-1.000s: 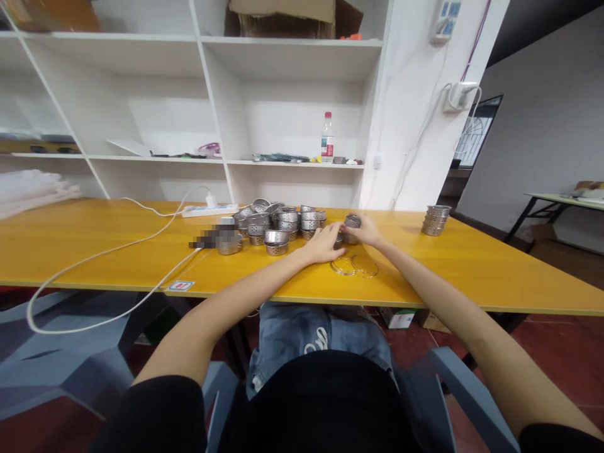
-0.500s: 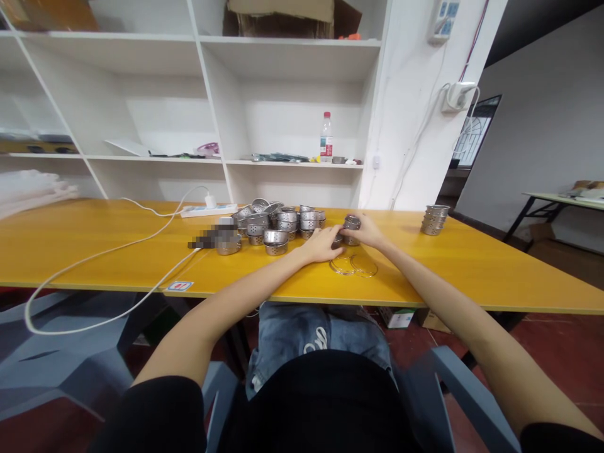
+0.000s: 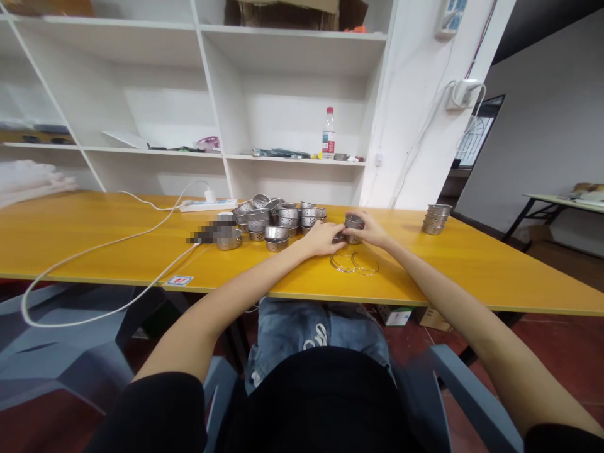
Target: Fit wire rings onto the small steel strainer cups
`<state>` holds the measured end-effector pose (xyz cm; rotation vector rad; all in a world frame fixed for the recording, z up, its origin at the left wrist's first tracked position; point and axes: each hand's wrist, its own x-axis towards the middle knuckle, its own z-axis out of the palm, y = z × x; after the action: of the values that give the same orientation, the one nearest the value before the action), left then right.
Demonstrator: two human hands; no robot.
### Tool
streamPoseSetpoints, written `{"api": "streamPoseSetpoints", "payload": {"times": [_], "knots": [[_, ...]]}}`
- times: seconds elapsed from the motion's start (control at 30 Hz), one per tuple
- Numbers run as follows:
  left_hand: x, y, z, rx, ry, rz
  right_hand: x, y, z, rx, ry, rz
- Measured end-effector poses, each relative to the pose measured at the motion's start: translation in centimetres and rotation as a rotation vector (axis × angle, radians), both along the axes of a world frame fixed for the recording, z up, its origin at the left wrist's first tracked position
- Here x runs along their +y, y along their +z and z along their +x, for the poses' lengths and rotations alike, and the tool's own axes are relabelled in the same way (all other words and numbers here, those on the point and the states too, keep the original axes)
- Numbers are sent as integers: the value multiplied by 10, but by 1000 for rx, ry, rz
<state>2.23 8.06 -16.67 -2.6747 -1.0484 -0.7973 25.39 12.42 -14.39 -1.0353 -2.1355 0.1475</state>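
Note:
My right hand (image 3: pixel 370 230) is closed on a perforated metal cup (image 3: pixel 354 222), which sits on top of another such cup in a short stack on the table. My left hand (image 3: pixel 326 238) reaches in from the left. Its fingers curl round a second perforated cup (image 3: pixel 338 236), mostly hidden behind them, right beside the stack. In front of both hands lie several thin wire rings (image 3: pixel 343 263), partly overlapping. Left of my left hand stands a pile of perforated metal cups (image 3: pixel 276 234), some stacked and some tilted.
A separate stack of cups (image 3: pixel 435 220) stands toward the right of the yellow table (image 3: pixel 495 270). On the left are a power strip (image 3: pixel 210 206), a white cable (image 3: pixel 113 244) and a pixelated patch. White shelves with a bottle (image 3: pixel 329 135) rise behind.
The upper cup in my right hand has come down slightly and lines up with the cup below. My left fingers have shifted little. The camera view has moved slightly.

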Motion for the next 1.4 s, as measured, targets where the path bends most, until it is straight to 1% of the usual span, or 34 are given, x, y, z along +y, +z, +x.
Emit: {"api": "streamPoseSetpoints", "payload": {"times": [0.13, 0.37, 0.6, 0.83, 0.97, 1.1, 1.23, 1.3, 1.4], "knots": [[1, 1, 0, 31, -6, 26, -1, 1, 3, -51, 34, 31], [0, 2, 0, 66, 2, 27, 0, -2, 6, -86, 40, 101], [1, 1, 0, 79, -1, 39, -3, -5, 8, -110, 5, 112], [2, 1, -1, 36, -34, 0, -1, -7, 9, -78, -18, 112], [4, -3, -1, 39, -43, -3, -3, -6, 8, 16, -67, 112], [3, -8, 1, 70, -63, 21, -4, -6, 2, 40, -47, 128], [2, -8, 4, 47, -45, 23, 0, 1, 2, 119, -61, 99], [2, -8, 4, 47, -25, 16, 3, 8, 11, 160, -94, 88], [3, -7, 2, 33, -1, 60, 4, 18, 33, 84, -195, 99]]}}
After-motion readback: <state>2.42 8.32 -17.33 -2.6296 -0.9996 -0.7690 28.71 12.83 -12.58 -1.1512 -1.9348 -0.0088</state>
